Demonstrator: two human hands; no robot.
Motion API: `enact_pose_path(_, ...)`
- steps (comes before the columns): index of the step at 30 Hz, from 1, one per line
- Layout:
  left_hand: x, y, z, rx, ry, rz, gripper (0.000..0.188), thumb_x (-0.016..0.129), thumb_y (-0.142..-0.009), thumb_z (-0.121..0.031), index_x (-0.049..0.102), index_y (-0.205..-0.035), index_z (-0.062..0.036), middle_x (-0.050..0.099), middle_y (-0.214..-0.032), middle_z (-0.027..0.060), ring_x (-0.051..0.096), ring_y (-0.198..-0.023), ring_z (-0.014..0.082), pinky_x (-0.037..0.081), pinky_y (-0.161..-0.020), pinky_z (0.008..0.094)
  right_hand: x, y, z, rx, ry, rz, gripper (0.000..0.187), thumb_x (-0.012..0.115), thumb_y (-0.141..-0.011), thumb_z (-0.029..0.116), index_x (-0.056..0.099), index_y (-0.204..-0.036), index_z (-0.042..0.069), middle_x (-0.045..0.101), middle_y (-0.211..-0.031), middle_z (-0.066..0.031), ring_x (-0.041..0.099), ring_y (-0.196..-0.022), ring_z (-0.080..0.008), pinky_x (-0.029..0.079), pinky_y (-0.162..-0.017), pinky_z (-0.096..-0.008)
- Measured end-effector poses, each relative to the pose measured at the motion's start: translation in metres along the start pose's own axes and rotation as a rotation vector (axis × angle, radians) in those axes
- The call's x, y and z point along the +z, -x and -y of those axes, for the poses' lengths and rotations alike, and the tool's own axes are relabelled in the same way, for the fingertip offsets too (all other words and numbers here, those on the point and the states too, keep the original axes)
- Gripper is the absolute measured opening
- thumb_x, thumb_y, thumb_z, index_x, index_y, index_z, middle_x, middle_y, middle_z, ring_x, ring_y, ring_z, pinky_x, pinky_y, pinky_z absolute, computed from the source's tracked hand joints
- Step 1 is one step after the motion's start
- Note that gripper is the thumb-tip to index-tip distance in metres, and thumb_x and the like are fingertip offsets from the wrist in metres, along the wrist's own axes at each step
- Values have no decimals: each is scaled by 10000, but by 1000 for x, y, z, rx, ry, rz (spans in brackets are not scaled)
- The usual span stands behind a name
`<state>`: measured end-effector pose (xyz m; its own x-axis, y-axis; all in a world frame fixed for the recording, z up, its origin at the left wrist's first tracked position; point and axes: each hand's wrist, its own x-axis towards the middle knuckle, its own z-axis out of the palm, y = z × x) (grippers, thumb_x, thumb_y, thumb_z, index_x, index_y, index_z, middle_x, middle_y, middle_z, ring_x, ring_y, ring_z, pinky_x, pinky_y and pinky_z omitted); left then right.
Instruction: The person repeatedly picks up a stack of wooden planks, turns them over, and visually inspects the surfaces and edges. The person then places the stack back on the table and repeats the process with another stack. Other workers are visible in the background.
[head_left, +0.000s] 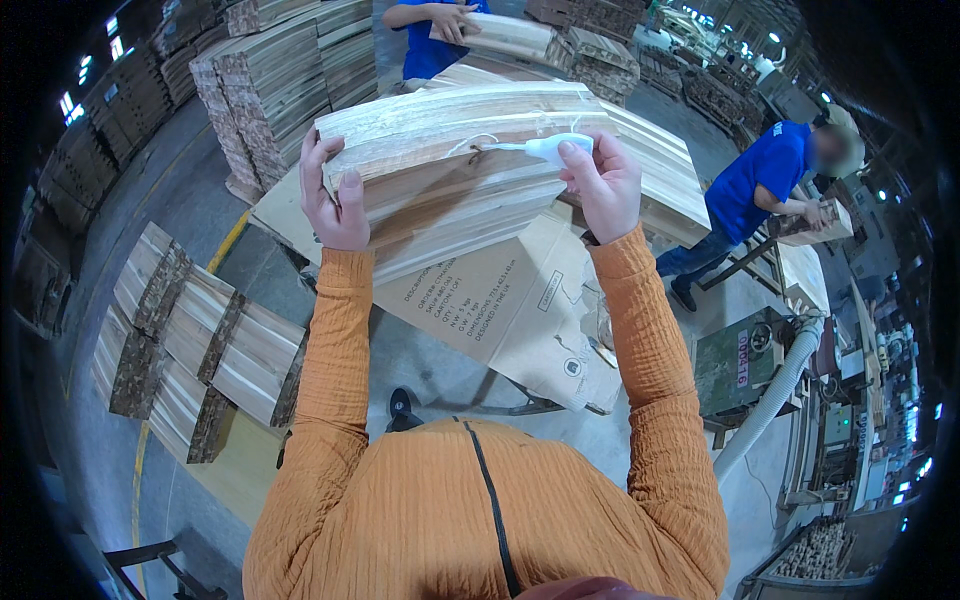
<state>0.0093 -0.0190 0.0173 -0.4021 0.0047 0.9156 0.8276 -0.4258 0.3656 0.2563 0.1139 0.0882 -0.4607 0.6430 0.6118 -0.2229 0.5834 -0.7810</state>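
A pale wooden board [440, 115] lies on top of a stack of similar boards [460, 200] in front of me. My left hand [336, 195] grips the board's left end, thumb on the near side and fingers bent around the corner. In my right hand [605, 185] is a small white squeeze bottle [556, 149], pinched between thumb and fingers and tipped sideways. Its thin nozzle points left, with the tip at a dark knot [480, 150] near the board's front edge. Whether anything comes out of the nozzle is too small to tell.
Flattened cardboard [480, 300] covers the table under the stack. More board stacks stand at left [200, 340] and far left [280, 90]. One co-worker in blue [430, 45] handles a board beyond the table; another [760, 180] holds a wooden block at right, near a green machine [740, 365] and hose.
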Motion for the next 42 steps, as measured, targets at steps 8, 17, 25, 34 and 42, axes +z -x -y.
enact_pose_path(8, 0, -1, -1, -10, -4, 7, 369, 518, -819, -264, 549, -1067, 7, 542, -1142, 203, 413, -1222, 361, 308, -1001, 411, 1, -3, -3, -3, -18, -6, 190, 632, -857, 184, 587, -855, 0, 571, -653, 5, 505, -559, -35, 376, -492, -175)
enact_pose_path(17, 0, -1, -1, -19, -7, 14, 376, 513, -817, -257, 544, -1081, 8, 528, -1174, 221, 410, -1228, 358, 296, -1012, 414, 2, -4, -3, -14, -28, -8, 186, 621, -866, 187, 589, -863, 4, 561, -645, 12, 487, -554, -30, 370, -493, -176)
enact_pose_path(25, 0, -1, 0, -16, 2, 7, 368, 514, -815, -246, 545, -1080, 7, 552, -1124, 185, 411, -1226, 361, 298, -1011, 424, 1, -1, -3, -9, -10, -6, 194, 623, -866, 193, 583, -870, 3, 555, -647, 16, 493, -563, -28, 373, -500, -174)
enact_pose_path(34, 0, -2, 1, -15, 12, 8, 368, 524, -817, -244, 551, -1082, 10, 522, -1179, 228, 433, -1205, 343, 328, -985, 395, 2, 0, -2, 3, -39, -24, 187, 620, -865, 183, 577, -887, 2, 561, -672, 15, 503, -580, -31, 379, -506, -171)
enact_pose_path(42, -1, 0, 1, -21, 10, -8, 358, 524, -816, -239, 554, -1070, 12, 557, -1108, 179, 426, -1211, 347, 343, -968, 397, 4, 1, -1, 4, -53, -40, 193, 626, -858, 173, 583, -918, -6, 575, -702, 10, 513, -584, -36, 396, -516, -175)
